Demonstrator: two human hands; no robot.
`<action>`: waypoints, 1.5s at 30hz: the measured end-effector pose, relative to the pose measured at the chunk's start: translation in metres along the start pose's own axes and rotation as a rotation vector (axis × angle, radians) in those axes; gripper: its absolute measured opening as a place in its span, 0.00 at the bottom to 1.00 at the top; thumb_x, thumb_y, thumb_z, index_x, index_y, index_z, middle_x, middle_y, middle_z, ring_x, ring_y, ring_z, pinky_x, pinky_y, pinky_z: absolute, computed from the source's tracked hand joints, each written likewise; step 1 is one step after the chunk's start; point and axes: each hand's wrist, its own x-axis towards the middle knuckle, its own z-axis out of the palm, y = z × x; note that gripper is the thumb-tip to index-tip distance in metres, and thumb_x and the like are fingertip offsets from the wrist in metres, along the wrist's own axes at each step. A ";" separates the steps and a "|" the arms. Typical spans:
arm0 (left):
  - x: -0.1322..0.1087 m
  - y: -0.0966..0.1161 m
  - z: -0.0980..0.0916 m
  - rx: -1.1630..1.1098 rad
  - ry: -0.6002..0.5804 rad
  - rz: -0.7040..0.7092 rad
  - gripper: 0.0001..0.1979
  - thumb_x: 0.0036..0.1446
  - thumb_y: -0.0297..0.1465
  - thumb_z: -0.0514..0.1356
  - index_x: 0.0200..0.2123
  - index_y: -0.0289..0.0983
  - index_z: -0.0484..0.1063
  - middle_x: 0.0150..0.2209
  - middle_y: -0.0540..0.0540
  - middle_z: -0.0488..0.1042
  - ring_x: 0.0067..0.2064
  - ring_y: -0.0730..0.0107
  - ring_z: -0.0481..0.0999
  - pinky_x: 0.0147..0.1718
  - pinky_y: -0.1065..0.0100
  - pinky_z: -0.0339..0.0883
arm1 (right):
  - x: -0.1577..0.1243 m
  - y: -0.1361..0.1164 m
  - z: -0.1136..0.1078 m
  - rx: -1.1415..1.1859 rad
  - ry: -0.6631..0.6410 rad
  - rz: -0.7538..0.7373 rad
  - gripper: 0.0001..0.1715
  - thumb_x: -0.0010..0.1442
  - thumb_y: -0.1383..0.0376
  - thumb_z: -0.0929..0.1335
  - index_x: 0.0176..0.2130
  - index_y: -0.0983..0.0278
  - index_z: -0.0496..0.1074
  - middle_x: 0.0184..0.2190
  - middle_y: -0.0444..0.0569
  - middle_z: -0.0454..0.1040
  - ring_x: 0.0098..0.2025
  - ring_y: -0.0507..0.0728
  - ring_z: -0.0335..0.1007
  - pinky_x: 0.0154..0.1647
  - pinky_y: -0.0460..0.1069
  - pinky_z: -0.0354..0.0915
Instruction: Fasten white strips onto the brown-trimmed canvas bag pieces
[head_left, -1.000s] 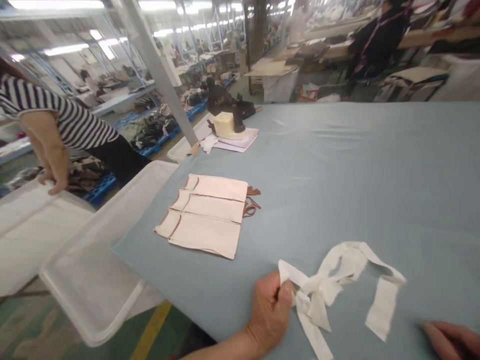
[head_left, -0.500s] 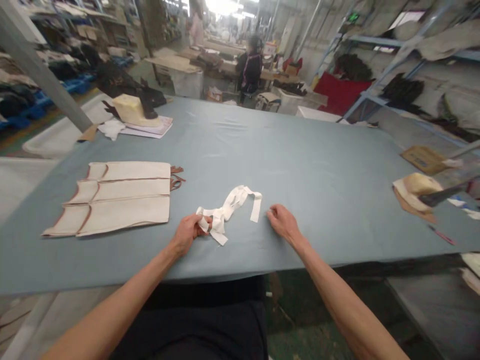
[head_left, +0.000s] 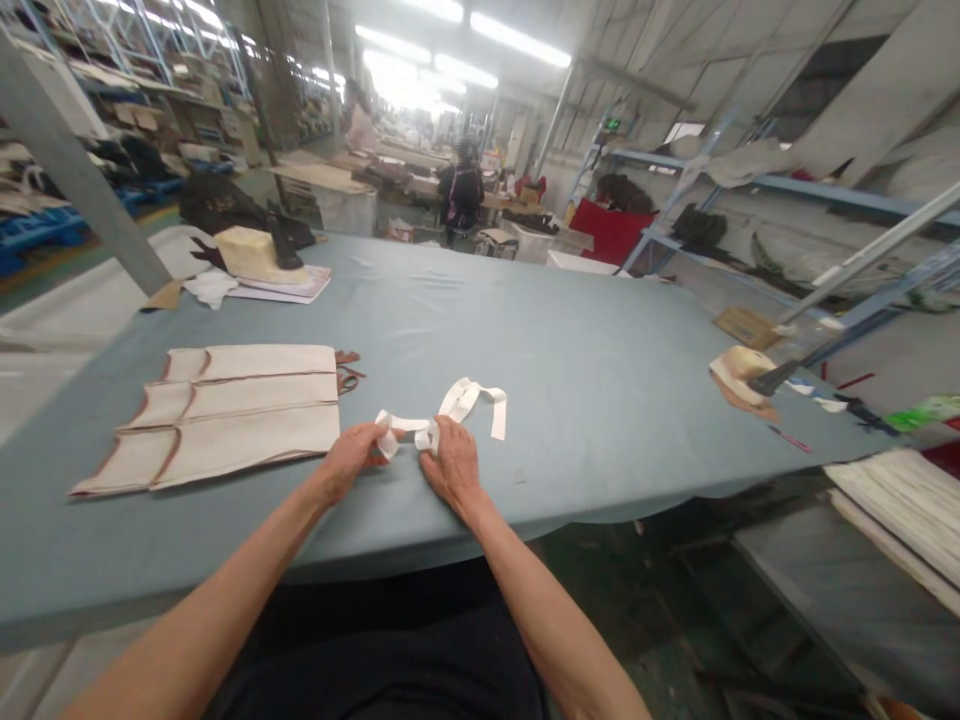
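Observation:
A long white fabric strip lies in loose loops on the blue-grey cloth that covers the table. My left hand is closed on one end of the strip, just above the cloth. Close by on its right, my right hand grips a folded part of the same strip, fingers bent around it. The far end of the strip curls away beyond my right hand and hangs down in a short tail. To the left of my left hand lie overlapping cream fabric pieces with brown edging and brown ties.
At the back left, a yellow block sits on papers by a dark bundle. A pale block on a brown base lies at the right, near a pink tool. A metal post rises at left. A person is far behind.
My right hand has moved left from the bare cloth onto the strip and taken hold of it. The left hand keeps its hold. The camera view has tilted up and turned right.

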 end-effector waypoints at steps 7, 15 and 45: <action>-0.015 0.028 -0.046 0.056 0.021 0.034 0.17 0.76 0.44 0.66 0.50 0.35 0.79 0.48 0.43 0.83 0.43 0.63 0.84 0.42 0.60 0.82 | 0.000 -0.001 -0.003 0.093 0.032 0.015 0.34 0.62 0.58 0.80 0.63 0.67 0.76 0.68 0.67 0.76 0.70 0.73 0.72 0.73 0.68 0.68; -0.068 -0.003 -0.045 0.066 -0.030 0.041 0.22 0.73 0.50 0.67 0.40 0.36 0.79 0.37 0.47 0.82 0.34 0.67 0.80 0.36 0.64 0.76 | -0.028 -0.002 -0.072 0.370 0.194 0.277 0.32 0.74 0.47 0.62 0.61 0.66 0.75 0.69 0.70 0.73 0.75 0.73 0.64 0.76 0.71 0.58; -0.198 -0.036 -0.001 0.106 -0.069 -0.017 0.24 0.53 0.54 0.73 0.28 0.40 0.74 0.24 0.50 0.76 0.28 0.67 0.70 0.31 0.67 0.63 | -0.021 -0.122 -0.058 1.476 -0.105 0.879 0.12 0.64 0.58 0.77 0.34 0.61 0.75 0.27 0.40 0.81 0.25 0.49 0.72 0.24 0.41 0.66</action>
